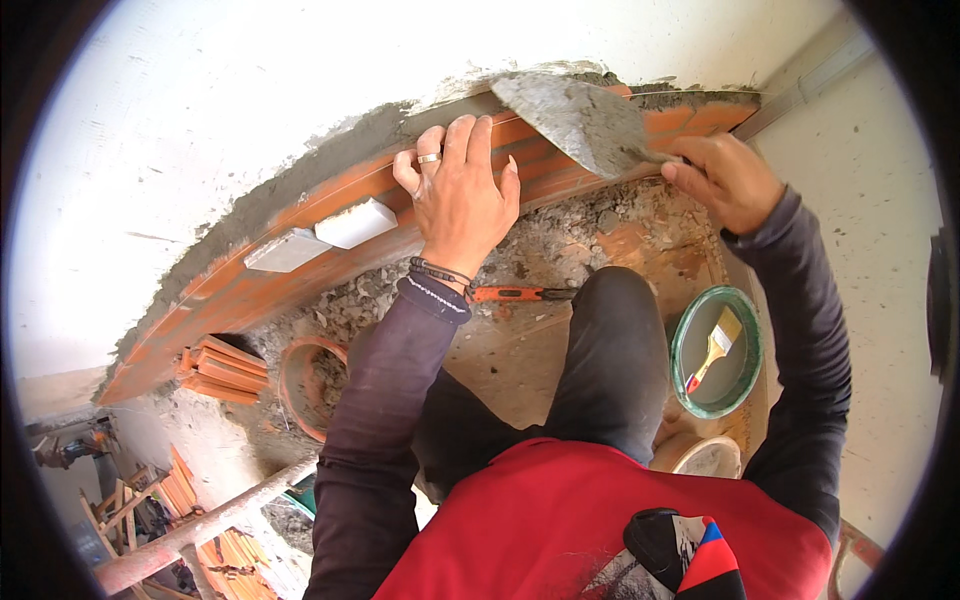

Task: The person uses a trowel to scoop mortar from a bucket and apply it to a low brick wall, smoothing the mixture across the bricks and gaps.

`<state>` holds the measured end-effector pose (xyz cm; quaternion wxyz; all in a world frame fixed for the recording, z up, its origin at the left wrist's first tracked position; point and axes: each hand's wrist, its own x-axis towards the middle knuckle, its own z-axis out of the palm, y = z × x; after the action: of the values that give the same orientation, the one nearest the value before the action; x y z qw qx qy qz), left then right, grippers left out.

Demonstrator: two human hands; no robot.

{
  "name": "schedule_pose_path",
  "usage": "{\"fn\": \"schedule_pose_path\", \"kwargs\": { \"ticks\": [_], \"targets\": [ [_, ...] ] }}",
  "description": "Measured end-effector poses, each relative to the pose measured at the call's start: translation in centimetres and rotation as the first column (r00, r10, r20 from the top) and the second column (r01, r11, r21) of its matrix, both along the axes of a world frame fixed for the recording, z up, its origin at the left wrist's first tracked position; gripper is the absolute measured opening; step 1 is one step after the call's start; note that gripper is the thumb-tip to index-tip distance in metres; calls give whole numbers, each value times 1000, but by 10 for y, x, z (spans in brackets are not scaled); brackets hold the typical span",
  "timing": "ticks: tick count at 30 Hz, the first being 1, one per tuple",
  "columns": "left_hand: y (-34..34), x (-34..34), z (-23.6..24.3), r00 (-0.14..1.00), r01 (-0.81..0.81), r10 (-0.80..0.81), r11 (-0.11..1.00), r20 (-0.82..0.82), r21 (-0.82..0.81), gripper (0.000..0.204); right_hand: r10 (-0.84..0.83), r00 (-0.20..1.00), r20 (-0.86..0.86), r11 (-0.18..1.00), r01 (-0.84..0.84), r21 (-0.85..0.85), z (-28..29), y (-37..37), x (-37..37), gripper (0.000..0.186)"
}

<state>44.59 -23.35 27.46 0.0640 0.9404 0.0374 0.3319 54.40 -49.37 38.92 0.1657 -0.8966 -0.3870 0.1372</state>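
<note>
My right hand [728, 182] grips the handle of a trowel [580, 118], its blade smeared with grey mortar and held over the top edge of an orange brick wall [560, 180]. My left hand [462, 195], with a ring and dark wrist bands, lies with fingers apart against the upper edge of that wall. Its fingertips reach the band of grey mortar [375, 135] between the bricks and the white wall. Left of this hand, two white block pieces [358, 223] rest against the brick face. A thin string runs along the top of the bricks.
A green bucket [755, 352] of murky liquid holds a paintbrush [716, 346]. Near my knees lies an orange-handled tool [510, 294] among rubble. Stacked bricks [225, 370] and an orange tub [290, 385] stand left. A metal pipe [215, 522] crosses the lower left.
</note>
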Motion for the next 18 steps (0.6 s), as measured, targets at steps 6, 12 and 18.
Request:
{"fn": "schedule_pose_path", "kwargs": {
  "ticks": [6,12,18],
  "targets": [
    [1,-3,-2,1000,-1,1,998,6,-59,46,182,977,109,970,-160,-181,25,20,43,36],
    [1,-6,1,1000,5,-7,997,-15,-81,48,31,993,116,949,7,-314,26,-25,73,37],
    [6,-9,-3,999,33,-29,993,33,-114,45,-86,987,135,951,122,-285,23,-65,78,32]
  ]
}}
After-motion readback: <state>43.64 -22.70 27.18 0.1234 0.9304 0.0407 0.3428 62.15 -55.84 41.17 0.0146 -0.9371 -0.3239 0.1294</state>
